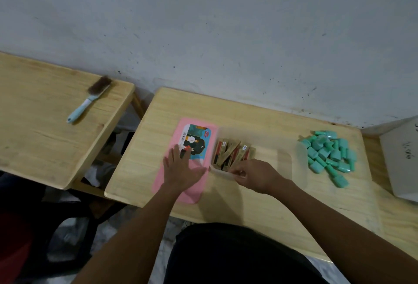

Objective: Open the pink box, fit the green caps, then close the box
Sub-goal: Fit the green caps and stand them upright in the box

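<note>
- Pink lid [192, 196] lies flat on the wooden table [248, 204], printed sticker facing up. It is off the box and serves as the reference for what follows.
- Left hand [181, 166]: flat on the pink lid, palm down, fingers straight and spread, tips reaching the sticker's near edge. It grips nothing.
- Clear tray [291, 163], the box's base: touching the pink lid's right edge, open on top.
- Brown-and-red sticks [233, 154]: packed in the tray end nearest the lid, leaning at mixed angles.
- Right hand [253, 175]: just right of the lid, fingers curled and pinching the tray's near rim.
- Green caps [328, 154]: loose heap well right of the lid, beyond the tray, apart from both hands.
- Grey box [402, 159]: farther right than the caps.
- Brush [90, 98]: well left of the lid, on a second table [45, 125].
</note>
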Demonstrator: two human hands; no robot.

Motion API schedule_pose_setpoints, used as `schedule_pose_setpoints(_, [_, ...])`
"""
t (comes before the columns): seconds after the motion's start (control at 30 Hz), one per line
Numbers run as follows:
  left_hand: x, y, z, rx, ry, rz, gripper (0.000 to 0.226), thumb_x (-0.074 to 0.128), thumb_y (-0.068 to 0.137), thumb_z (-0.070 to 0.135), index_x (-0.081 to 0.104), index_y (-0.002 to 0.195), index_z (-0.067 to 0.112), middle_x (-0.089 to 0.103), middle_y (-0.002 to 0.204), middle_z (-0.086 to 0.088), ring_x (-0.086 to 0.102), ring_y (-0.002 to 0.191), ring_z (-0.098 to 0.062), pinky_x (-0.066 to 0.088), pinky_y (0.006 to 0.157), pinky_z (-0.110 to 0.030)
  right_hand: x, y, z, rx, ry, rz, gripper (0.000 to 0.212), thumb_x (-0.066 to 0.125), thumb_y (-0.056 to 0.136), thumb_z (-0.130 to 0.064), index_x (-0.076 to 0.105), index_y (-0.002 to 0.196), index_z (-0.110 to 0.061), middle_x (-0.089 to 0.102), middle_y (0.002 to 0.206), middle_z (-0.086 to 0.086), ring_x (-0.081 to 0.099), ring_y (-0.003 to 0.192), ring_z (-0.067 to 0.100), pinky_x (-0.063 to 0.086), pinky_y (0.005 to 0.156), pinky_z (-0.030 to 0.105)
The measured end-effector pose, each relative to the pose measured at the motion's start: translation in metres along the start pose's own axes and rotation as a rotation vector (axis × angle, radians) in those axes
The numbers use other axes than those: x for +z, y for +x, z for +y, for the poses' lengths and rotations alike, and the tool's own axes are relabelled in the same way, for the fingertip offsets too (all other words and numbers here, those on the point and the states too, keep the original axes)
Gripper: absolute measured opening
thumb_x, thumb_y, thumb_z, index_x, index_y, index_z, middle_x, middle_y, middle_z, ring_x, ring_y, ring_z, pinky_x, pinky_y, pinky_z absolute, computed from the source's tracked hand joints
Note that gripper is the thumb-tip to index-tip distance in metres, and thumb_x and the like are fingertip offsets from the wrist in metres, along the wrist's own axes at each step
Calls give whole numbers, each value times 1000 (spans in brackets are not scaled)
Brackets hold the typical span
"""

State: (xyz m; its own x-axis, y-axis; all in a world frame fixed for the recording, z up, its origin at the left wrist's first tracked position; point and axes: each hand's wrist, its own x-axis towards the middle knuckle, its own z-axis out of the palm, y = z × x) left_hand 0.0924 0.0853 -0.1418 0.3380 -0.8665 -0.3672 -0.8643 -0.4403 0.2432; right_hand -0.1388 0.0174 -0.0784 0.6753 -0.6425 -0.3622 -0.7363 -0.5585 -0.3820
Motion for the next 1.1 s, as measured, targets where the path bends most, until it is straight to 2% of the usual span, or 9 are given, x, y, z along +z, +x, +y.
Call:
schedule_pose_setpoints(0.13, [7, 4, 5, -13, 53, -60, 113, 37, 64, 90, 0, 151, 29, -19, 158, -15, -18, 146, -36, -3, 116, -57, 1, -2, 2, -35, -26, 37, 28, 52, 95, -33, 65, 120, -37, 63, 122, -19, 58, 106, 7, 34, 67, 22])
schedule_pose_setpoints(0.4, [-3, 8, 7, -57, 44, -44, 103, 38, 72, 83, 4, 151, 26, -11, 159, -16, -12, 147, -37, 1, 116, -57, 1, -12, 4, -15, -35, 38, 31, 50, 94, -46, 61, 123, -41, 62, 120, -18, 58, 108, 7, 45, 73, 26])
schedule_pose_setpoints(0.5, [-14, 0, 21, -27, -210, 96, 78, 45, 86, 65, 28, 146, 18, 20, 155, -15, 18, 144, -34, 24, 114, -51, -4, -28, 20, 89, 23, 351, 35, 61, 87, -51, 65, 118, -36, 67, 118, -10, 60, 108, 11, 47, 84, 29])
schedule_pose_setpoints(0.57, [-25, -5, 36, -18, -493, 149, 62, 47, 91, 56, 44, 137, 15, 49, 136, -10, 50, 121, -23, 46, 95, -38, -3, -39, 42, 269, 18, 622, 35, 65, 86, -42, 66, 118, -27, 65, 120, -2, 59, 110, 19, 45, 88, 35])
schedule_pose_setpoints(0.63, [-35, -9, 51, -19, -648, 127, 53, 49, 93, 48, 53, 132, 12, 64, 115, -5, 58, 94, -14, 44, 80, -28, 1, -50, 62, 520, 63, 735, 45, 65, 86, -34, 59, 128, -20, 56, 132, 7, 51, 120, 27, 45, 94, 43])
schedule_pose_setpoints(0.7, [-38, -11, 62, 17, -666, 100, 46, 52, 95, 37, 56, 129, 7, 65, 102, -4, 57, 81, -9, 41, 75, -23, 5, -59, 73, 705, 189, 698, 58, 63, 87, -30, 44, 140, -17, 43, 143, 13, 43, 130, 32, 45, 97, 48])
schedule_pose_setpoints(0.8, [-37, -14, 73, 60, -668, 127, 34, 54, 95, 20, 61, 122, -1, 69, 104, -12, 56, 84, -13, 41, 75, -20, 10, -68, 80, 793, 395, 608, 61, 55, 92, -24, 31, 148, -19, 42, 147, 10, 44, 131, 30, 43, 99, 45])
schedule_pose_setpoints(1.0, [-33, -13, 73, 54, -650, 138, 27, 51, 96, 19, 69, 108, 2, 67, 90, -9, 54, 71, -12, 38, 60, -17, 14, -78, 88, 739, 618, 719, 50, 51, 93, -11, 45, 142, -19, 60, 130, 10, 61, 109, 27, 48, 94, 38])
schedule_pose_setpoints(1.1, [-29, -12, 76, 14, -698, 140, 27, 50, 96, 19, 64, 115, 5, 66, 104, -12, 58, 87, -19, 47, 74, -24, 14, -85, 92, 698, 650, 695, 48, 54, 94, -13, 45, 142, -16, 61, 128, 8, 64, 92, 18, 46, 84, 28])
